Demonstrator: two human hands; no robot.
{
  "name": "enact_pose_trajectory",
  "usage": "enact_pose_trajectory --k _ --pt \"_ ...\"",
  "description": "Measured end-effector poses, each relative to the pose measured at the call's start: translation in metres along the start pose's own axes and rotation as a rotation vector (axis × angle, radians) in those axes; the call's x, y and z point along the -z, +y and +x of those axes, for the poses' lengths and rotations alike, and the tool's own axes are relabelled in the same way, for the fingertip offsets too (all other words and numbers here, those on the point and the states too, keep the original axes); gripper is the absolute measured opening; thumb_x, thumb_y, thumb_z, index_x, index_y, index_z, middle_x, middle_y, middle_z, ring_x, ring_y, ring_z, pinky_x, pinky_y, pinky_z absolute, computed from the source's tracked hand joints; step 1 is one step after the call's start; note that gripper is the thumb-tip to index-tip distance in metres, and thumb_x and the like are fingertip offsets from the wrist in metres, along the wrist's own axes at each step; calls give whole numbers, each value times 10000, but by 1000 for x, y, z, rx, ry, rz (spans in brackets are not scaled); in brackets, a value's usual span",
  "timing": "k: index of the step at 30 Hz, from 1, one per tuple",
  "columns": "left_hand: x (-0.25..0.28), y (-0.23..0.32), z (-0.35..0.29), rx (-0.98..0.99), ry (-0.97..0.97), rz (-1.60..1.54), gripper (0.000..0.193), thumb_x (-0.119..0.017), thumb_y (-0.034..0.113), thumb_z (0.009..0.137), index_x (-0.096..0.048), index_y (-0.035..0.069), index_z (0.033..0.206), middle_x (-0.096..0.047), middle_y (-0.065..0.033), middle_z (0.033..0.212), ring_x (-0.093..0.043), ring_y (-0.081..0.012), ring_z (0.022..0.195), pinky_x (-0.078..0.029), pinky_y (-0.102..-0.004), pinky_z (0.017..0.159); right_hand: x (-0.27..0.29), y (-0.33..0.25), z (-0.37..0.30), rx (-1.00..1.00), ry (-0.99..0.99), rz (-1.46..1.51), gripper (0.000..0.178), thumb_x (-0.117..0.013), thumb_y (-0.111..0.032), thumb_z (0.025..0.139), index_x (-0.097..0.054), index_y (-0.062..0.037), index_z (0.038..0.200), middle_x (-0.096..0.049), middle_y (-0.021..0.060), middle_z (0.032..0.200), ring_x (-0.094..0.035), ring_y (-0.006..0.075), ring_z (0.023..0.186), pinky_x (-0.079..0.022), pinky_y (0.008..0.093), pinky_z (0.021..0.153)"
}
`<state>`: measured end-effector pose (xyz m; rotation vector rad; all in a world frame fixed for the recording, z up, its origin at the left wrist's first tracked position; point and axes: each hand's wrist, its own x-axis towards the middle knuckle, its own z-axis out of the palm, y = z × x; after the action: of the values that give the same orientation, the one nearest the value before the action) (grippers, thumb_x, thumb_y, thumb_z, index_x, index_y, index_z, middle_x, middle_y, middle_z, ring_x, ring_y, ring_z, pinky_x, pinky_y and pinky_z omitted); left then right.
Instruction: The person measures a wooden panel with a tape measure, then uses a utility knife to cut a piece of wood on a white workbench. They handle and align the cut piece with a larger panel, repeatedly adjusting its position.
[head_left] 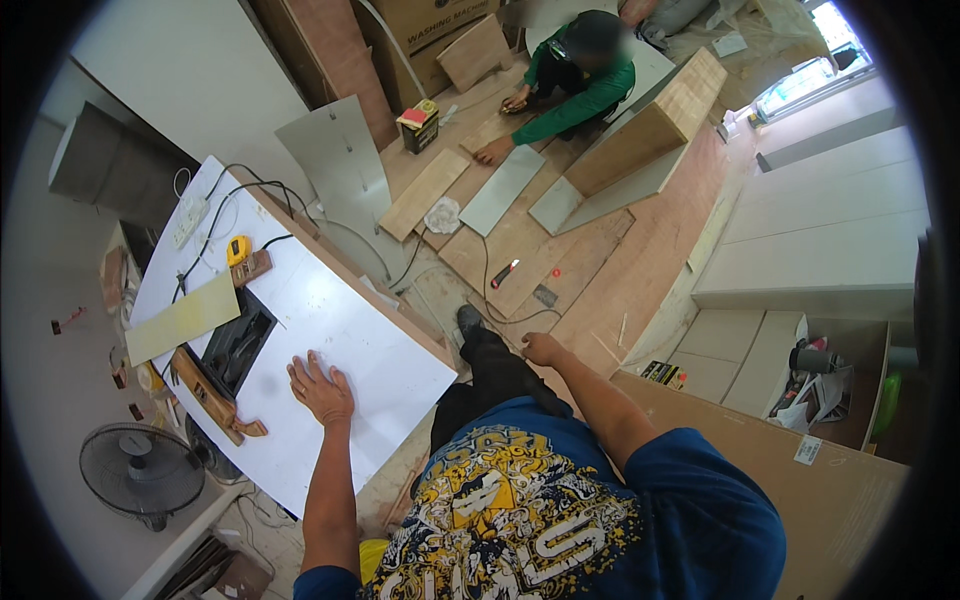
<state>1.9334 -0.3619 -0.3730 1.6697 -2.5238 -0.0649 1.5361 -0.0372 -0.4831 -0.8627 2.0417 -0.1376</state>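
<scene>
Our left hand (pixel 324 391) lies flat, gripping nothing, on a white tabletop (pixel 325 300), frame left; mid-frame, our right hand (pixel 544 349) curls, any grasp unclear to us.

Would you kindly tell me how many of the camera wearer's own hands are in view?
2: the left hand lies flat on the white tabletop; the right hand, apart from it, is loosely curled right of the dark trouser leg. Neither is hidden.

A broad white tabletop (pixel 325 312) lies flat on the left, its surface partly covered
</scene>
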Motion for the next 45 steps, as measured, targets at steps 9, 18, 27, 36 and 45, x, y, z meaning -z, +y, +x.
enact_pose_trajectory --k 9,18,27,36,45 --pt "-8 -4 4 -15 30 -7 625 -566 342 965 -472 73 1521 -334 -232 1608 -249 -446 1519 -205 -597 1232 15 -20 6 0 -38 120 456 -664 -219 892 -664 38 1268 -763 224 1062 -746 355 972 -570 435 899" --pt "-20 2 29 25 -28 -157 623 -606 313 952 -482 27 1492 -360 -257 1572 -296 -457 1491 -226 -601 1221 16 -10 38 -236 -67 752 343 -639 -184 945 -673 5 1229 -745 80 988 -708 179 813 -550 325 718" --pt "-39 152 138 -174 -89 -116 674 -695 372 950 -509 -15 1469 -256 -290 1610 -272 -479 1498 -279 -582 1203 -42 79 284 -454 -54 1195 266 -643 -237 978 -668 -55 1170 -727 69 1034 -684 179 825 -538 319 726" --pt "-65 155 148 -54 -127 -100 526 -485 477 1036 -638 25 1257 -219 -231 1649 -196 -447 1551 -284 -630 1209 -85 162 645 -506 190 1398 639 -593 -400 1053 -420 -28 1543 -405 184 1589 -462 347 1386 -414 495 1124" --pt "-82 176 139 63 -101 -10 514 -379 442 1064 -599 -1 1204 -233 -259 1630 -188 -439 1549 -304 -658 1189 -59 146 765 -752 436 1578 709 -795 -281 932 -462 28 1476 -526 215 1493 -570 382 1322 -461 565 1119"
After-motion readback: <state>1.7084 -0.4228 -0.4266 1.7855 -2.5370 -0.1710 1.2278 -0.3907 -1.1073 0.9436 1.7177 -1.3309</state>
